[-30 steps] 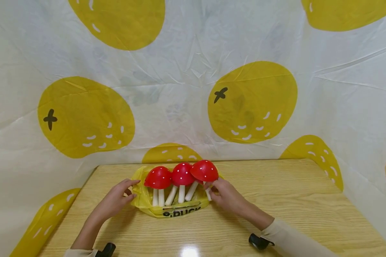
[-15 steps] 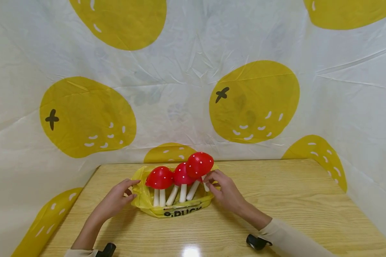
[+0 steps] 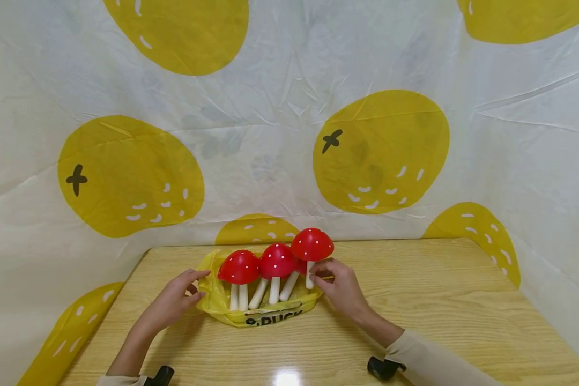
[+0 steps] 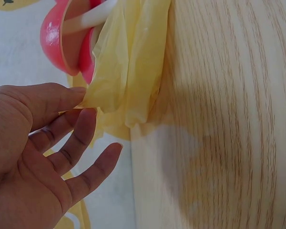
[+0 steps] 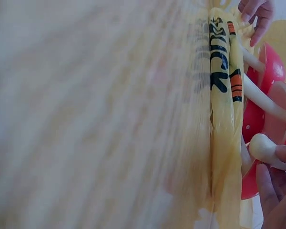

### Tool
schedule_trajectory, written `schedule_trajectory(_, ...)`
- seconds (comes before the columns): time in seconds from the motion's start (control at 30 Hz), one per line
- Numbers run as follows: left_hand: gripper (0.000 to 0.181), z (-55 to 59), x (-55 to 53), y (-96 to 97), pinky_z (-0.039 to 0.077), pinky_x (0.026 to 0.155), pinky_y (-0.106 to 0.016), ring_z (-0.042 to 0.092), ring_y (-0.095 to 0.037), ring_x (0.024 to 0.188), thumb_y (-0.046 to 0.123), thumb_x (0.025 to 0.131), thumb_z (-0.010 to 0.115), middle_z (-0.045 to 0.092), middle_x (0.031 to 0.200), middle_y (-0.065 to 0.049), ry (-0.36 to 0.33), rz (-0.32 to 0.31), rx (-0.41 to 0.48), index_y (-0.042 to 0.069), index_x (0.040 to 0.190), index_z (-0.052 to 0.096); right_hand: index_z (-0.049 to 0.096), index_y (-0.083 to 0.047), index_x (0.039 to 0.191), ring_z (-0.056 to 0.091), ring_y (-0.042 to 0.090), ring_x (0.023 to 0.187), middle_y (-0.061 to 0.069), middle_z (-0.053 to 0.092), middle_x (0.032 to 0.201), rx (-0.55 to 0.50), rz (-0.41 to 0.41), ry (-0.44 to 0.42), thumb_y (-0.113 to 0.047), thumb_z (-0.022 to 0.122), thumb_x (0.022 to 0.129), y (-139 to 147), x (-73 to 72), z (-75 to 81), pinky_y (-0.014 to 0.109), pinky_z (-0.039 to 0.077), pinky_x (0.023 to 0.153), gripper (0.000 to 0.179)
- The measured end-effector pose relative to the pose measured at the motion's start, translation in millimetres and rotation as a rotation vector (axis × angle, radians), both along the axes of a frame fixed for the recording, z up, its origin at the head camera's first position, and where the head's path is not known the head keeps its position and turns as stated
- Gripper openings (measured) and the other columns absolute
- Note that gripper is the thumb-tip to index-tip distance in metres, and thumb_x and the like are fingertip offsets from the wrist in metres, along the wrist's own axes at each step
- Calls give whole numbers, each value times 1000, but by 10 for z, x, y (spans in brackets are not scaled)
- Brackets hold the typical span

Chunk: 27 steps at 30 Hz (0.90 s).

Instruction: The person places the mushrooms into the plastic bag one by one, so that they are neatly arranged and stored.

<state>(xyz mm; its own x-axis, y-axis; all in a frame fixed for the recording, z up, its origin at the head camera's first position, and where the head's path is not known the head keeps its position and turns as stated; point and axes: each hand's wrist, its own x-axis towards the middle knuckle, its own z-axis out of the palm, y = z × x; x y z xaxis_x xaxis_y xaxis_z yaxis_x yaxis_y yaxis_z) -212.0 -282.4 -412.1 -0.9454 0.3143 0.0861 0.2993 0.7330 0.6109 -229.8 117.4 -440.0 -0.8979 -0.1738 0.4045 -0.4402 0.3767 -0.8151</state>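
A yellow plastic bag (image 3: pixel 213 300) with black lettering lies open on the table, its rim low around several toy mushrooms with red, white-dotted caps and white stems. My left hand (image 3: pixel 173 300) pinches the bag's left edge; the left wrist view shows thumb and forefinger meeting on the thin film (image 4: pixel 109 86), other fingers loosely spread. At the bag's right side, my right hand (image 3: pixel 342 287) pinches the white stem (image 5: pixel 263 148) of one mushroom (image 3: pixel 312 244) between thumb and fingers. That mushroom stands upright, its cap higher than the neighbouring mushroom caps (image 3: pixel 276 261) (image 3: pixel 241 267).
The wooden table (image 3: pixel 439 300) extends to both sides and in front of the bag. Behind its far edge hangs a white curtain (image 3: pixel 251 177) printed with large yellow fruit. Another red cap (image 3: pixel 301 266) shows partly behind the held mushroom.
My right hand has raised the rightmost mushroom; its cap tilted up and left half a second ago, then swung right to upright. My left hand stays at the bag's edge.
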Motion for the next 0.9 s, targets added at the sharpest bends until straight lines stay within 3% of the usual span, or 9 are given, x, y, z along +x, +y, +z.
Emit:
schedule_trajectory(0.27,48,12,9,-2,53,66,-24,61,-17,89,-1,93,69,62,111,-8,7,1,3,-2,139,58,76,-9,96,72,17,88,1,74,97,33,5,26,0,79,86,15,3,-6,25,59,78,14)
schedule_trajectory(0.73,48,-2,7,-2,53,66,-24,61,-17,89,-1,93,69,61,111,-8,6,3,2,-3,140,57,81,-7,94,67,21,95,5,71,104,170,27,-45,4,76,86,83,49,-18,26,59,77,15)
schedule_trajectory(0.9,48,11,2,-1,53,67,-24,61,-17,89,-1,93,68,61,110,-8,7,4,-3,-3,140,57,82,-12,95,66,16,93,-3,73,97,241,46,-101,-10,78,89,149,60,38,25,58,77,7)
